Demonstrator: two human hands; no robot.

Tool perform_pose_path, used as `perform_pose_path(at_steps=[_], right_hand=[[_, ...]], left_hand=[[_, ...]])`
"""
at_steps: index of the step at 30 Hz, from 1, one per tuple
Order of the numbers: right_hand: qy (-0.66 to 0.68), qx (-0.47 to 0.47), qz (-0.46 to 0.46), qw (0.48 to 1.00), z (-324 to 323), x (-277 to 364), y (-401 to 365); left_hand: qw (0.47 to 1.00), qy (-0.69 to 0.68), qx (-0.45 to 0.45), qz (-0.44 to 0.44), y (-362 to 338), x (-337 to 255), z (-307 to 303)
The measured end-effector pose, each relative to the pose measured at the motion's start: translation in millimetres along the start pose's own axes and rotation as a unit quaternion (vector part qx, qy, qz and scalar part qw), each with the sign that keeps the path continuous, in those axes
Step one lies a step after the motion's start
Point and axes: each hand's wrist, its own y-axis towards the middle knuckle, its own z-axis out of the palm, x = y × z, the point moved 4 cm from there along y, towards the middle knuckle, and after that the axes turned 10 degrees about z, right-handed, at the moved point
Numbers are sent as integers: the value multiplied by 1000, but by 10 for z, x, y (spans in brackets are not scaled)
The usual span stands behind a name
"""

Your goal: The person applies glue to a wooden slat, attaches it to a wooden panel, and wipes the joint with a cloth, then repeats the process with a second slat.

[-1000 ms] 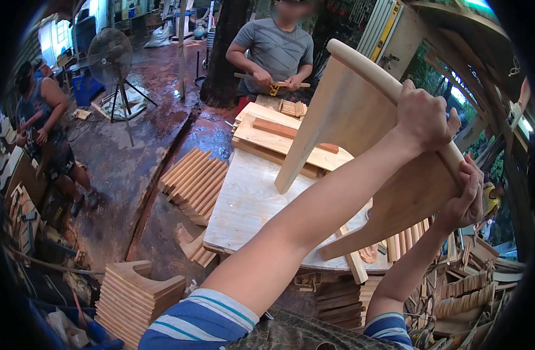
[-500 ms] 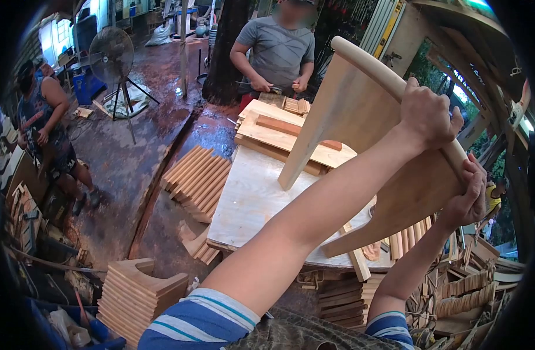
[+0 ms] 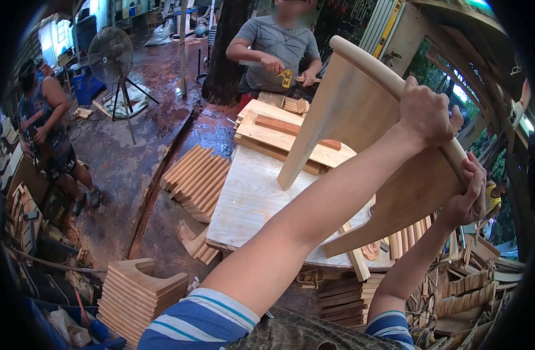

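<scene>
Beyond the gripped wooden panel (image 3: pixel 349 111), a co-worker's hands (image 3: pixel 274 64) have risen.

A dark, wet concrete floor (image 3: pixel 156 93) runs back through the open workshop, shining where daylight falls from the bright opening at the far left (image 3: pixel 60 38). A black pedestal fan on a tripod (image 3: pixel 110 55) stands on it, near a thick dark post (image 3: pixel 224 52). A pale plywood desk (image 3: pixel 250 201) fills the middle. Tan wooden slats (image 3: pixel 194 181) lie fanned on the floor beside it, and a stack of curved cut boards (image 3: pixel 136 291) sits nearer.
</scene>
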Motion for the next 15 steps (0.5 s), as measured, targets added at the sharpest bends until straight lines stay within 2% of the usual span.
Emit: perform_pose_path(at_steps=[15], right_hand=[[-21, -2, -5, 1000, -4, 12, -2]], left_hand=[[1000, -12, -20, 1, -3, -3, -1]])
